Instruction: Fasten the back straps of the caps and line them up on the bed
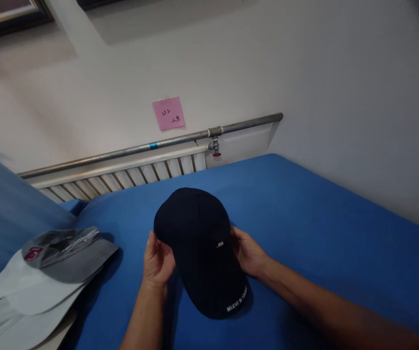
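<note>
A dark navy baseball cap (198,243) with white lettering on its brim is held just above the blue surface (304,218), brim pointing toward me. My left hand (157,262) grips the cap's left side, fingers curled under its edge. My right hand (248,253) holds the right side the same way, thumb on the crown near a small white logo.
A grey cap (67,253) lies on top of a white cap (23,291) at the lower left, at the surface's edge. A radiator (122,177) and a metal pipe (180,138) run along the wall behind. A pink note (168,113) is stuck to the wall.
</note>
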The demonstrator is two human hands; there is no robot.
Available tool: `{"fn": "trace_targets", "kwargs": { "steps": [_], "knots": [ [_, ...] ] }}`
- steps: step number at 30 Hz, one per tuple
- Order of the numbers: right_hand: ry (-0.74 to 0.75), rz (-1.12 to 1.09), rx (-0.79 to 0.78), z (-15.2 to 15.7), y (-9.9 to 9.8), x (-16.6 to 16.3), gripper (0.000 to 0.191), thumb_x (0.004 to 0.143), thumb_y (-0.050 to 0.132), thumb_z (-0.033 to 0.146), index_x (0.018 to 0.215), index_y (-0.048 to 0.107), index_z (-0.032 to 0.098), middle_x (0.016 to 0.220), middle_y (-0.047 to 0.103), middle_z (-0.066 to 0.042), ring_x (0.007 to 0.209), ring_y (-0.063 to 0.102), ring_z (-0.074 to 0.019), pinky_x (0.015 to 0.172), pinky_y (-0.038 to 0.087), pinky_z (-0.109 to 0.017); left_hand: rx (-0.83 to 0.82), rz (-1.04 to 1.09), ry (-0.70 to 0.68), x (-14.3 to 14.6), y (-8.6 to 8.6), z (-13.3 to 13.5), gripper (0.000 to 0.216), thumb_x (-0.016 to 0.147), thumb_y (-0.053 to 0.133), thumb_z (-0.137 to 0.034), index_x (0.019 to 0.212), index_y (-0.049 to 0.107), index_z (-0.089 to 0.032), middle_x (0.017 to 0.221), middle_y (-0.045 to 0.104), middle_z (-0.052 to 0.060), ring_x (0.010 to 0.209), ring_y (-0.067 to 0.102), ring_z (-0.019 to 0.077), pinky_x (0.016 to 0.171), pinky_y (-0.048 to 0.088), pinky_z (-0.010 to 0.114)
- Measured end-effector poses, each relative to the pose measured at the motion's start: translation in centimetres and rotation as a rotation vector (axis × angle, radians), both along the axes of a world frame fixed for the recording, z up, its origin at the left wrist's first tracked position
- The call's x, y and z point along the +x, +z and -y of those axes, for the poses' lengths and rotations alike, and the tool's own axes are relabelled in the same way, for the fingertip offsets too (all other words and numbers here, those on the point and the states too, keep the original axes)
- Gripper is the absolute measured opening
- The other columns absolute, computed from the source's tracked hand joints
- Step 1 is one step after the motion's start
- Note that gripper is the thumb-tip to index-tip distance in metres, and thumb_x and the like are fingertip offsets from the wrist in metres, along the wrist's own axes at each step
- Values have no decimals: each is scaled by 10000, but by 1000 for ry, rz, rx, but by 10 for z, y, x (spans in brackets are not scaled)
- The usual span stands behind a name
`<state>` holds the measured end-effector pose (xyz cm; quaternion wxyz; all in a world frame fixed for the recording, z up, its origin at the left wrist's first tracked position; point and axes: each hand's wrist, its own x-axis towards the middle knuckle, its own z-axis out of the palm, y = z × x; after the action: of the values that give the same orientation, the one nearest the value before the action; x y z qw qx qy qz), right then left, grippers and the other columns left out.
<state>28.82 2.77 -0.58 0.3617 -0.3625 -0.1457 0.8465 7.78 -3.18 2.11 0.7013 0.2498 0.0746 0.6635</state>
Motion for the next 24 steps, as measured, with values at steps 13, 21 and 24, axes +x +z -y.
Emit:
{"fn": "trace_targets", "kwargs": {
  "steps": [13,21,24],
  "knots": [
    [-14,7,23,3,3,1,93,722,565,229,640,539,195,602,517,38,571,485,-104,652,399,-255,-39,-55,-83,1,-12,-3,304,916,457,-144,1061,719,-193,1090,714,46,1033,660,152,987,456,223],
    [-2,-80,-80,0,5,4,128,765,542,239,652,576,189,607,609,7,579,551,-130,653,435,-270,74,-255,-88,3,4,7,450,712,540,-41,1099,686,-219,1059,728,48,953,688,189,855,550,272],
    [68,-115,-86,3,4,4,127,760,563,251,653,583,186,598,621,4,585,570,-137,678,450,-277,67,-282,-70,-3,-4,7,434,720,522,30,1018,714,-221,967,750,31,851,708,160,775,563,220]
  ]
}}
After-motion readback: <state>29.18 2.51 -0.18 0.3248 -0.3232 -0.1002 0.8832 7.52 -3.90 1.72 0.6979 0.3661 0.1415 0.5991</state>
